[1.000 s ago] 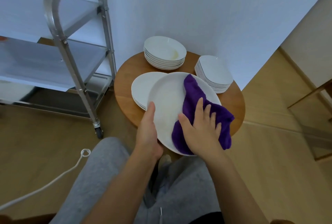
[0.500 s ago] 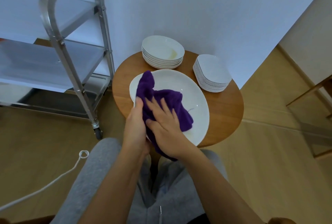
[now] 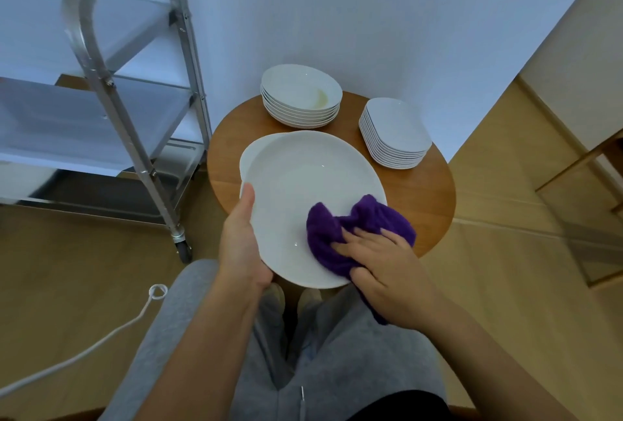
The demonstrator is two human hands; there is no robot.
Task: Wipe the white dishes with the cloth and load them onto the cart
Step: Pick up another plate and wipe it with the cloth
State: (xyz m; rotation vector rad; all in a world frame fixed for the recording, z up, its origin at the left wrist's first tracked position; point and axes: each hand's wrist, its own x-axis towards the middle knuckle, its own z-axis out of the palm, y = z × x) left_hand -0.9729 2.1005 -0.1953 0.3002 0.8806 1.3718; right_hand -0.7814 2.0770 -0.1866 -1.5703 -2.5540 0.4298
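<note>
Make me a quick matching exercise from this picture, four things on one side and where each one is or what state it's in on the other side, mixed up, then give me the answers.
Things:
1. purple cloth
2. large white plate
3. stack of round bowls
4. stack of square plates

Places or states:
A. at the right edge of the round wooden table
B. at the back of the table by the wall, top one with a yellowish smear
C. pressed onto the plate under the right hand
D. held by its left rim in the left hand

Pairs: 1-C, 2-D, 3-B, 4-A
</note>
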